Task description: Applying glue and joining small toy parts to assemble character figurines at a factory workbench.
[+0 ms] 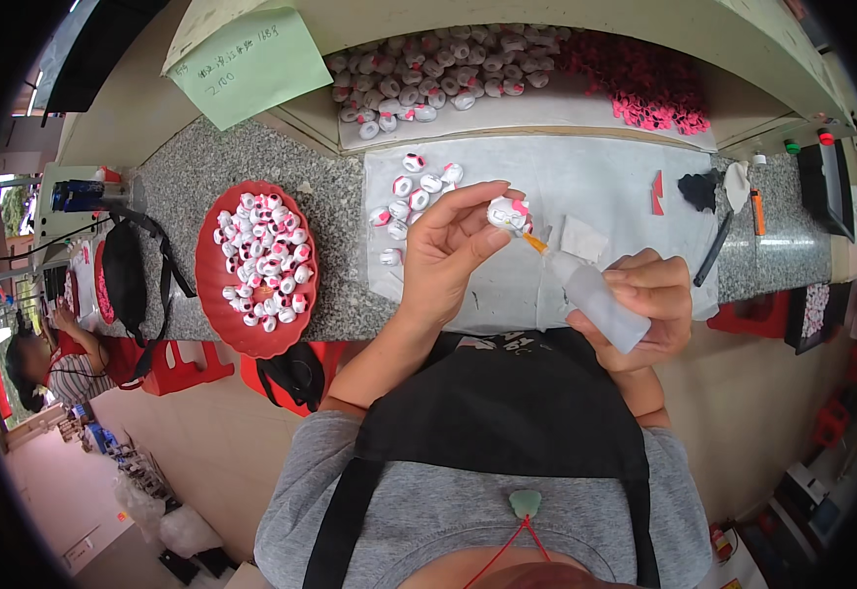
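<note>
Between the thumb and fingers of my left hand [453, 245] is a small white toy head [507, 213] with pink patches. My right hand [644, 304] is wrapped round a translucent squeeze bottle [595, 294], tilted up to the left. The bottle's thin orange-yellow nozzle [535, 241] meets the lower edge of the toy head; whether anything comes out is too small to see. Left of my left hand, several similar white and pink toy heads [402, 187] lie on a white sheet [566, 177] covering the worktop.
A red scalloped tray [214, 314] full of toy heads stands on the granite counter [340, 226] at left. White pieces [438, 74] and pink parts [649, 108] fill the back shelf. Right lie a black cloth [697, 191] and an orange knife [758, 213]. Another person [70, 368] sits far left.
</note>
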`<state>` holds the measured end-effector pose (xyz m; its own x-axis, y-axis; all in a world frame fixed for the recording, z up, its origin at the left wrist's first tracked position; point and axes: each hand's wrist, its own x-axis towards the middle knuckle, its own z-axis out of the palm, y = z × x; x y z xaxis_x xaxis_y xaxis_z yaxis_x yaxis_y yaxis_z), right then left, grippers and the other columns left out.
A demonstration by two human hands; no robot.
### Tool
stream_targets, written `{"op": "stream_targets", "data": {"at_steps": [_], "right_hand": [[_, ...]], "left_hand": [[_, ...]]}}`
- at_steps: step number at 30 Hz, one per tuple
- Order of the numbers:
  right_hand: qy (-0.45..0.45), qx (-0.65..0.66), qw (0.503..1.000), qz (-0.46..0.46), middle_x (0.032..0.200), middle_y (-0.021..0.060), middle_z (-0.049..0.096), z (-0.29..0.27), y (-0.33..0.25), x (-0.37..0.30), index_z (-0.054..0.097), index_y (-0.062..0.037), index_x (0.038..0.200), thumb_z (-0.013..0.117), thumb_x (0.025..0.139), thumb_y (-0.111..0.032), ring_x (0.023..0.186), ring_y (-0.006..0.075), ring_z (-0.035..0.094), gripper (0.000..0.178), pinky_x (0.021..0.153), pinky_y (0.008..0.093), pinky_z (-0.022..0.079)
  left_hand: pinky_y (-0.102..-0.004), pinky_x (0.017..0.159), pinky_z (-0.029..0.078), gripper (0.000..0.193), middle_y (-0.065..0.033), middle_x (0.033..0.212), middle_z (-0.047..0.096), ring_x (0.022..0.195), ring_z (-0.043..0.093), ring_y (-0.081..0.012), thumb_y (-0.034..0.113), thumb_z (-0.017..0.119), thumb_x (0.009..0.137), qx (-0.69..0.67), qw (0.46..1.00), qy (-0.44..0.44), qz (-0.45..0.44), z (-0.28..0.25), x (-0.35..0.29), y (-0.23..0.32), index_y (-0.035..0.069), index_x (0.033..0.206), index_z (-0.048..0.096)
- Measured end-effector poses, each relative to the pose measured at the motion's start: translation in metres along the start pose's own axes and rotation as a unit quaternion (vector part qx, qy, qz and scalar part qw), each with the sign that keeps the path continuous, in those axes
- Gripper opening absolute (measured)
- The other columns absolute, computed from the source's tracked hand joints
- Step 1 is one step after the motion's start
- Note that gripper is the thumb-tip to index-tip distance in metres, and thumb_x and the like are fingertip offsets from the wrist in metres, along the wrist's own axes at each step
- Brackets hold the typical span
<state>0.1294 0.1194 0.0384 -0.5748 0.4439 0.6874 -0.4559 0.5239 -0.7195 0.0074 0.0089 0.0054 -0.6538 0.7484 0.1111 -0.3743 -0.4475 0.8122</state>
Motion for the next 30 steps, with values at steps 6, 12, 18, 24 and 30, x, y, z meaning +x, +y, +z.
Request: {"op": "stream_targets", "data": {"at_steps": [6, 12, 18, 24, 30], "right_hand": [[-0.001, 0.002, 1.000, -0.004, 0.077, 0.0069, 0.045, -0.0005, 0.0011, 0.0000, 0.046, -0.0059, 0.082, 0.071, 0.056, -0.006, 0.058, 0.0136, 0.045, 0.036, 0.052, 0.0236, 0.039], [0.013, 0.002, 1.000, -0.016, 0.077, 0.0065, 0.044, 0.0005, 0.0036, -0.0012, 0.045, -0.0061, 0.083, 0.070, 0.056, -0.005, 0.058, 0.0135, 0.044, 0.036, 0.052, 0.0237, 0.040], [0.005, 0.006, 1.000, -0.014, 0.077, 0.0065, 0.044, 0.0010, 0.0023, -0.0011, 0.045, -0.0062, 0.082, 0.070, 0.056, -0.005, 0.059, 0.0135, 0.045, 0.037, 0.052, 0.0237, 0.041], [-0.006, 0.003, 1.000, -0.011, 0.077, 0.0064, 0.044, -0.0001, -0.0006, -0.0018, 0.044, -0.0061, 0.081, 0.070, 0.055, -0.004, 0.058, 0.0135, 0.045, 0.036, 0.051, 0.0235, 0.041], [0.002, 0.004, 1.000, -0.016, 0.077, 0.0070, 0.044, 0.0002, 0.0014, -0.0016, 0.044, -0.0056, 0.082, 0.070, 0.056, -0.004, 0.057, 0.0135, 0.045, 0.036, 0.050, 0.0233, 0.040]], "left_hand": [[-0.0275, 0.082, 0.038, 0.034, -0.0130, 0.101, 0.050, 0.095, 0.048, -0.0164, -0.005, 0.051, 0.072, 0.000, 1.000, 0.000, 0.007, -0.0005, -0.0002, -0.0012, -0.002, 0.105, 0.044], [-0.0313, 0.082, 0.038, 0.035, -0.0146, 0.100, 0.050, 0.093, 0.049, -0.0188, -0.003, 0.052, 0.071, 0.009, 1.000, 0.004, -0.004, -0.0001, -0.0016, -0.0020, -0.002, 0.105, 0.044], [-0.0349, 0.082, 0.039, 0.036, -0.0161, 0.100, 0.049, 0.091, 0.050, -0.0214, -0.001, 0.054, 0.069, 0.016, 1.000, 0.015, -0.014, 0.0024, -0.0023, -0.0022, -0.001, 0.104, 0.044], [-0.0328, 0.081, 0.039, 0.036, -0.0162, 0.100, 0.049, 0.090, 0.051, -0.0211, -0.002, 0.054, 0.070, 0.016, 1.000, 0.019, -0.015, 0.0035, -0.0035, -0.0017, -0.001, 0.105, 0.044], [-0.0274, 0.080, 0.039, 0.036, -0.0139, 0.102, 0.048, 0.094, 0.048, -0.0173, -0.006, 0.052, 0.070, 0.029, 1.000, 0.000, -0.009, 0.0028, -0.0043, -0.0016, -0.002, 0.105, 0.044]]}}
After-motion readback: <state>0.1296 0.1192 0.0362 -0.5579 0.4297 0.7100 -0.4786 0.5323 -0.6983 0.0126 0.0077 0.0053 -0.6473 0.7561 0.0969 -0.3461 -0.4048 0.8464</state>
